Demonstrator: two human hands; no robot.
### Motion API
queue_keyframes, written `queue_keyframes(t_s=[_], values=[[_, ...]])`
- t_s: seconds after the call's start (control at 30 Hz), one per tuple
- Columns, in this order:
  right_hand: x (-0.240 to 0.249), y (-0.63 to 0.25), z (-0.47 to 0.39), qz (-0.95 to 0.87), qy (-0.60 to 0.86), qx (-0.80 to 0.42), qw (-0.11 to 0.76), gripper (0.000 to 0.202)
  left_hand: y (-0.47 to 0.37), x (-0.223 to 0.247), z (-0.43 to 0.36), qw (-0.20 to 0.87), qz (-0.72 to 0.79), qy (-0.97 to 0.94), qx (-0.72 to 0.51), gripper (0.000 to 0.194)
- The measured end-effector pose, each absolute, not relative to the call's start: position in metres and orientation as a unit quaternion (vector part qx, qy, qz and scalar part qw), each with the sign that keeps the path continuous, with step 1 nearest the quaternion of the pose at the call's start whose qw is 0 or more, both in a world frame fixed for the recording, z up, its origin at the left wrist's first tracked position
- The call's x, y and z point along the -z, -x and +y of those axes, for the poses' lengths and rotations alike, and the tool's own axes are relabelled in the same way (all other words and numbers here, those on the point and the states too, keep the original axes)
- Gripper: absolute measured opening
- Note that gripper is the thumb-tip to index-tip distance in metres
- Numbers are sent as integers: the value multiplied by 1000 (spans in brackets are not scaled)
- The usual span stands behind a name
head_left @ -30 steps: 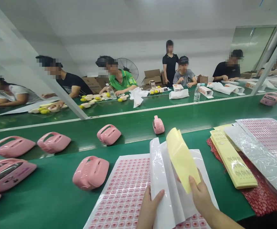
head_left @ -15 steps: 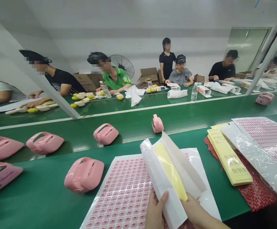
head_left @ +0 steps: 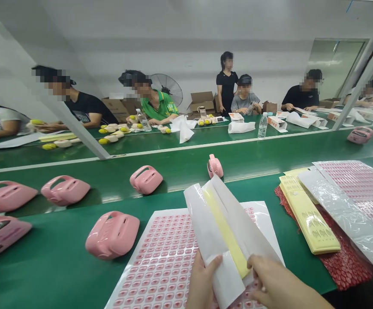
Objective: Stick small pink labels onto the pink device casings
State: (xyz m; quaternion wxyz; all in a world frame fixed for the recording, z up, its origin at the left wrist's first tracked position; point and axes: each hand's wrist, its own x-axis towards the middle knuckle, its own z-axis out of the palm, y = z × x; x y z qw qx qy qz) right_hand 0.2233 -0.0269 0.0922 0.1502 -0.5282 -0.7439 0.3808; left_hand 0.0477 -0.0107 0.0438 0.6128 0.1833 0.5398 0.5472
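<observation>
A white paper wrapper point(head_left: 202, 223), glossy on its left flap, is folded around a yellow sheet point(head_left: 227, 231) that shows as a strip down its middle. My left hand point(head_left: 202, 277) grips the wrapper's left side, thumb on top. At its lower right, my right hand point(head_left: 270, 277) has bent fingers closed on the wrapper's edge, close to the end of the yellow sheet; some fingertips are hidden. Beneath both hands lies a large sheet of pink stickers point(head_left: 160, 253), partly covered by the wrapper.
Left of the stickers sits a pink handled case point(head_left: 112, 235); several more line the green belt. To the right are a yellow printed stack point(head_left: 311, 219), red bubble wrap point(head_left: 350, 262) and plastic-covered sticker sheets point(head_left: 353, 201). Co-workers sit across the belt beside a water bottle point(head_left: 262, 126).
The wrapper's right flap has come over the yellow sheet, leaving a narrower strip showing. My right hand has shifted from beneath the wrapper onto its right edge.
</observation>
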Motion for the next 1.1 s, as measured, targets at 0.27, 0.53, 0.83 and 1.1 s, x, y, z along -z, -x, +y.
queue_keyframes(t_s=[0.27, 0.53, 0.83, 1.1], values=[[-109, -247, 12, -641, 584, -387, 314, 60, -32, -59, -13, 590, 543, -287, -524, 63], [-91, -189, 3, -573, 357, -622, 396, 56, -38, -62, 7, 316, 686, -459, -467, 51], [-70, -172, 2, -552, 357, -608, 445, 56, -50, -48, 19, 474, 459, -530, -533, 61], [-73, -189, 8, -507, 315, -689, 411, 60, -44, -76, 26, 570, 431, -395, -577, 72]])
